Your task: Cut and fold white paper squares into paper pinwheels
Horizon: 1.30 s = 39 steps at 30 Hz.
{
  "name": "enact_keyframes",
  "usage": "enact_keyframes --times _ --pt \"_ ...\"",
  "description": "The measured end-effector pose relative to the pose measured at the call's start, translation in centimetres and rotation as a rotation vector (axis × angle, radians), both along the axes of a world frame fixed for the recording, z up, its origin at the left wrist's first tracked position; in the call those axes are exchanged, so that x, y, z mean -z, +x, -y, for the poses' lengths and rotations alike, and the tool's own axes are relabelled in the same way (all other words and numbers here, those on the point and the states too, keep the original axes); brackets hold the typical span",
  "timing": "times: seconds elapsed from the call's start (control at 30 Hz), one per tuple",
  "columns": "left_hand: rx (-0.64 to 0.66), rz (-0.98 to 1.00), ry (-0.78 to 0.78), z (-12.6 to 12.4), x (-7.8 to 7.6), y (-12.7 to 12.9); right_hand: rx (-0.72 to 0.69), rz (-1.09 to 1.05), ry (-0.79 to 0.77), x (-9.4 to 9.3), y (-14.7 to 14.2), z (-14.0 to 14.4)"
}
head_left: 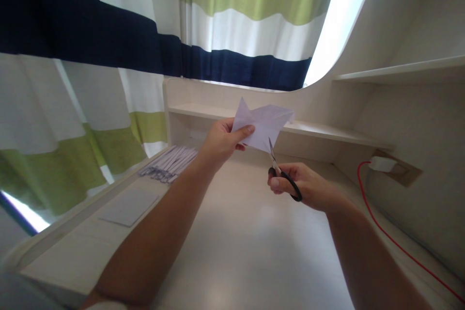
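**Folded paper in one hand, scissors in the other**

So here's where we're at. Our left hand is up around the middle of the frame, thumb and fingers pinched on the left edge of a folded white paper piece with pointed corners. The paper sticks out to the right of that hand and is held up in the air, well above the desk.

Our right hand sits just below and to the right of the paper, fingers wrapped through the loops of a pair of black-handled metal scissors. The blades point up and their tips touch the paper's lower edge. We can't tell how far apart the blades are, they look pretty much together.

Underneath is a pale cream desk top, glossy enough to catch the light. Over at middle left there's a row of thin white paper strips fanned out, and closer to us, lower left, a flat grey sheet. A low cream shelf runs along the back of the desk behind the paper. On the right a red cable runs down from a white plug in a wall socket. Across the top and left hangs a curtain striped in white, green and navy.
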<state>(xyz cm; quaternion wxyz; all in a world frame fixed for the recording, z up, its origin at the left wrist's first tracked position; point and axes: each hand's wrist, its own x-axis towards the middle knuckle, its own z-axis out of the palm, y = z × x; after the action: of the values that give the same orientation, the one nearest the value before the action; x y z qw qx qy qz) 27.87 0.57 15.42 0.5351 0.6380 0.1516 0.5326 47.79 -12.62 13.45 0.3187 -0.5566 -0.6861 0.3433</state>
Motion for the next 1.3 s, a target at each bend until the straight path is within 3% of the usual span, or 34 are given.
enact_keyframes --times 0.57,1.3 --pt "0.058 0.035 -0.02 -0.47 0.21 0.02 0.062 -0.015 0.03 -0.05 -0.39 0.13" --pt "0.02 0.044 -0.01 -0.42 0.12 0.04 0.112 -0.044 0.034 0.19 -0.25 0.03"
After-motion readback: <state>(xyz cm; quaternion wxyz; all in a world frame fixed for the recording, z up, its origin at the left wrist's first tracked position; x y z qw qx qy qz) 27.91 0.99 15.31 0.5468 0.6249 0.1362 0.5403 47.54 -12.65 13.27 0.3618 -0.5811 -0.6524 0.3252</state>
